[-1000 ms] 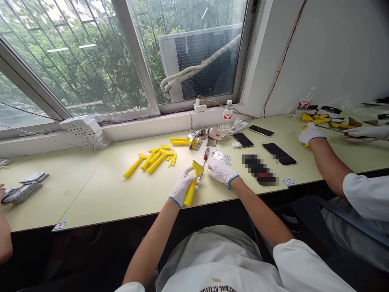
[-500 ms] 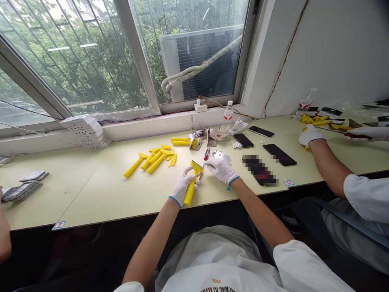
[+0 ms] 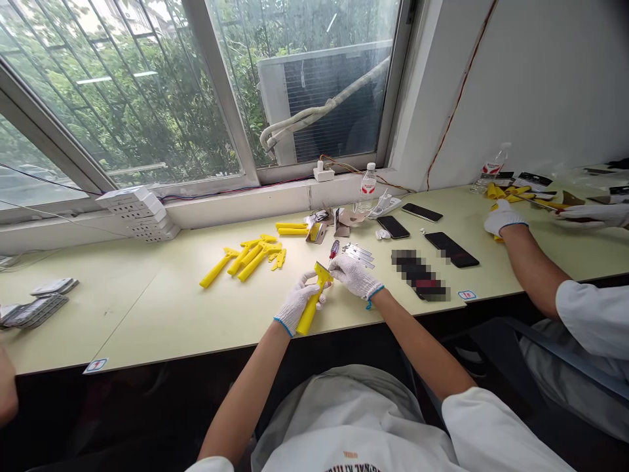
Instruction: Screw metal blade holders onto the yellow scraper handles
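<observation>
My left hand (image 3: 297,299), in a white knit glove with blue trim, is wrapped around a yellow scraper (image 3: 310,311), its head pointing up and away from me. My right hand (image 3: 354,275), gloved the same way, has its fingers pinched together against the right side of the scraper's head. What lies between those fingertips is too small to make out. Just beyond them is a screwdriver (image 3: 335,249) with a red and clear handle. Several metal blades (image 3: 361,254) lie beyond my right hand. To the left sits a group of yellow scraper handles (image 3: 253,259) with small yellow pieces (image 3: 279,259).
Phones (image 3: 452,250) lie to the right, with a water bottle (image 3: 367,187) by the window sill. Further scrapers and cardboard (image 3: 316,233) are at the back. A co-worker's gloved hand (image 3: 502,217) works at far right. White boxes (image 3: 140,213) are stacked at the back left.
The scraper's head has shifted slightly right and down, tilting more toward my right hand. My right fingers now touch it more closely.
</observation>
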A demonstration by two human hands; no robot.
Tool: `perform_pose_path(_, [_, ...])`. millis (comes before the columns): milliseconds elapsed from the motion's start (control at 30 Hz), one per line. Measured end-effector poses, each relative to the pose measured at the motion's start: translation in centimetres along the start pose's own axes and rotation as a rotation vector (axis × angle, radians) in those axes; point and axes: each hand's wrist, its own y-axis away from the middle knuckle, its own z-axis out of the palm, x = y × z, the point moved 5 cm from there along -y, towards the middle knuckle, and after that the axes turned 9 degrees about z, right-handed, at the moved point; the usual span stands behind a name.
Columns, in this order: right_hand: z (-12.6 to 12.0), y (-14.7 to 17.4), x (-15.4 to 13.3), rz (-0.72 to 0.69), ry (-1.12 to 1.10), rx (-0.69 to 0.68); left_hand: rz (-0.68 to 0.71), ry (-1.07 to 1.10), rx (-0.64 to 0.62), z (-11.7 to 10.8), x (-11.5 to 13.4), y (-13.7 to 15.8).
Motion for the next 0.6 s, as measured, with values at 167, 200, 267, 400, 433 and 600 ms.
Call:
perform_pose_path(167, [1.1,0.0,-0.2,-0.025,-0.098,0.001,0.011,-0.053,-0.006,0.4,0.1,0.1])
perform_pose_path(200, [1.2,0.0,-0.3,-0.026,-0.116,0.013,0.011,-0.058,-0.011,0.5,0.1,0.2])
perform_pose_path(267, [1.4,0.1,-0.4,-0.021,-0.144,0.042,0.009,-0.065,-0.018,0.8,0.2,0.3])
perform_pose_path(400, [1.5,0.3,-0.5,-0.037,-0.273,0.105,0.012,-0.082,-0.018,1.1,0.4,0.5])
perform_pose_path(433, [1.5,0.3,-0.5,-0.046,-0.313,0.112,0.012,-0.085,-0.015,1.2,0.5,0.6])
perform_pose_path(600, [1.9,0.1,-0.1,-0.034,-0.381,0.074,0.014,-0.087,0.002,1.2,0.8,0.8])
